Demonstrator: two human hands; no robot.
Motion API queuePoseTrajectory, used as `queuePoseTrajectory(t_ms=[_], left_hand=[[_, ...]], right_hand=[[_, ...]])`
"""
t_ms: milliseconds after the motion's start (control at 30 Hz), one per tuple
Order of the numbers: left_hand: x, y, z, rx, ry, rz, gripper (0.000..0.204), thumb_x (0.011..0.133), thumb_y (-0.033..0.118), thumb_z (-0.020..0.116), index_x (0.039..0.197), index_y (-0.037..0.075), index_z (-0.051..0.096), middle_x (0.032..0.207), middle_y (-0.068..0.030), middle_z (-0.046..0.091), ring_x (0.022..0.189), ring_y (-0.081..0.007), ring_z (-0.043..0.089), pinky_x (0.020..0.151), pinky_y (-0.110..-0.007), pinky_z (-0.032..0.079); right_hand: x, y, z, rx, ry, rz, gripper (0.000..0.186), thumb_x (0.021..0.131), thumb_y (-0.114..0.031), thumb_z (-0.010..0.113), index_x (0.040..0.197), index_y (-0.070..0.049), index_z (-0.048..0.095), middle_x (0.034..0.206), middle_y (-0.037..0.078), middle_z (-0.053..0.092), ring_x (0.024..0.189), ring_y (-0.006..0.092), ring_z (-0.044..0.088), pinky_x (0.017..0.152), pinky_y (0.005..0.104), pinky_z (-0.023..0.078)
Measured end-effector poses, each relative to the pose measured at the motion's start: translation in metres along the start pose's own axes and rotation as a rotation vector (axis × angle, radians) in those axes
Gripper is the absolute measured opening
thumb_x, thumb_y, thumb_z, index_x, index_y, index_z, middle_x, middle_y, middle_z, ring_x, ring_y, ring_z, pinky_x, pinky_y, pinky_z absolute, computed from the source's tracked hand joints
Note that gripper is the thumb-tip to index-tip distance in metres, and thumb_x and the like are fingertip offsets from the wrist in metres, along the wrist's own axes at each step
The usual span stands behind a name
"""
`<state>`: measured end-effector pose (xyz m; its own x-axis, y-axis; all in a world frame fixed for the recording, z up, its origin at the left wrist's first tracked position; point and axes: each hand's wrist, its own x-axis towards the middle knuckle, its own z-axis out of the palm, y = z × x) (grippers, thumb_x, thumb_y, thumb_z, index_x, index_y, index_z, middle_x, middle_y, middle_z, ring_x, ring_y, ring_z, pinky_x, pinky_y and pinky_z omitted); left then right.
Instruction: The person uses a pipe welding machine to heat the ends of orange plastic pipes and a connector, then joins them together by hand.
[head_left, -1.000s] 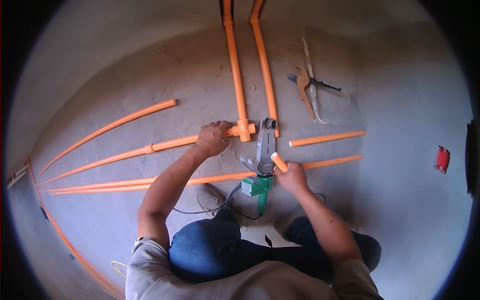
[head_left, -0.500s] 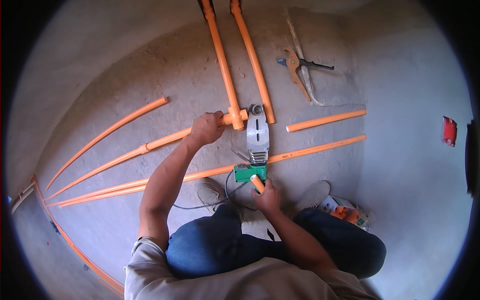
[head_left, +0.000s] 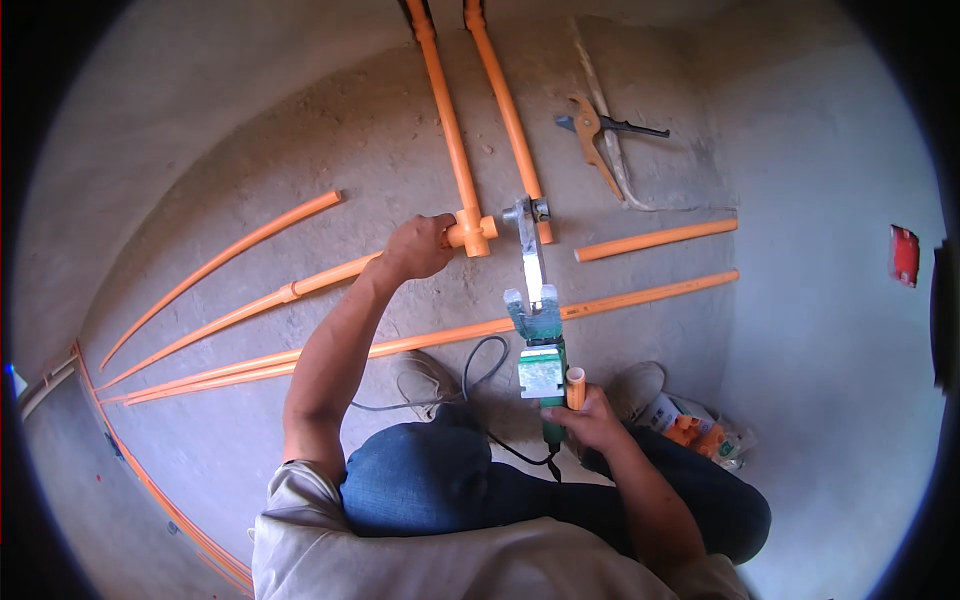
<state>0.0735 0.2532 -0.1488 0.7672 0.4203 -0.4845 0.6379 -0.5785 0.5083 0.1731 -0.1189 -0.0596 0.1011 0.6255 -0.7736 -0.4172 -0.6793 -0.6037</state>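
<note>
My left hand (head_left: 420, 247) is closed round an orange pipe (head_left: 345, 271), right beside the orange tee fitting (head_left: 472, 238) at its end. From that fitting another pipe (head_left: 447, 120) runs up toward the far wall. My right hand (head_left: 590, 418) grips the handle of a green pipe welding iron (head_left: 543, 375), along with a short piece of orange pipe (head_left: 576, 388) standing beside the handle. The iron's metal heating plate (head_left: 531, 255) is turned edge-on. Its round die (head_left: 513, 214) sits just right of the tee's open end, with a small gap between them.
A second pipe (head_left: 507, 120) comes down from the wall behind the plate. Loose pipes (head_left: 655, 241) lie on the floor at both sides. Pipe cutters (head_left: 592, 135) rest far right. A black cord (head_left: 480, 375) loops near my shoes; a bag of orange fittings (head_left: 700, 435) lies beside my right foot.
The welding iron has turned from flat to edge-on, and its die has come away from the tee toward the right. My right hand has moved slightly right and nearer; my left stays on the pipe.
</note>
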Motion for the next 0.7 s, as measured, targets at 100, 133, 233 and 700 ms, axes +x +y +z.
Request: queuePoseTrajectory(t_ms=[100,133,233,700], left_hand=[[0.003,-0.006,-0.003,-0.015,-0.052,0.051,0.033,0.078,0.013,0.065,0.11,0.005,0.068,0.094,-0.0242,0.071,0.091,-0.0438,0.068,0.081,-0.05,0.056],[0.002,-0.008,-0.004,-0.015,-0.046,0.063,0.035,0.077,0.013,0.065,0.111,0.005,0.068,0.095,-0.0239,0.072,0.092,-0.0437,0.068,0.082,-0.05,0.056],[0.002,-0.006,-0.001,-0.02,-0.034,0.074,0.038,0.077,0.013,0.064,0.114,0.005,0.068,0.096,-0.0234,0.072,0.093,-0.0434,0.068,0.083,-0.049,0.056],[-0.004,0.0,0.001,0.012,-0.038,0.011,0.03,0.079,0.013,0.066,0.108,0.003,0.066,0.094,-0.0233,0.071,0.093,-0.0426,0.068,0.084,-0.048,0.054]], right_hand=[[-0.001,-0.004,-0.003,0.103,-0.043,0.043,0.027,0.086,-0.008,0.077,0.111,-0.001,0.07,0.105,0.007,0.074,0.097,0.0157,0.069,0.091,0.0329,0.054],[0.002,0.004,-0.005,0.115,-0.069,0.001,0.028,0.086,-0.009,0.077,0.112,-0.001,0.07,0.106,0.007,0.073,0.098,0.016,0.069,0.092,0.0331,0.054],[0.008,0.016,-0.016,0.101,-0.117,-0.042,0.032,0.085,-0.013,0.076,0.114,-0.004,0.069,0.108,0.007,0.073,0.101,0.0168,0.068,0.094,0.0339,0.053],[0.008,0.008,-0.022,0.115,-0.188,0.017,0.026,0.085,-0.015,0.078,0.108,-0.004,0.071,0.101,0.005,0.073,0.092,0.0149,0.068,0.084,0.0305,0.055]])
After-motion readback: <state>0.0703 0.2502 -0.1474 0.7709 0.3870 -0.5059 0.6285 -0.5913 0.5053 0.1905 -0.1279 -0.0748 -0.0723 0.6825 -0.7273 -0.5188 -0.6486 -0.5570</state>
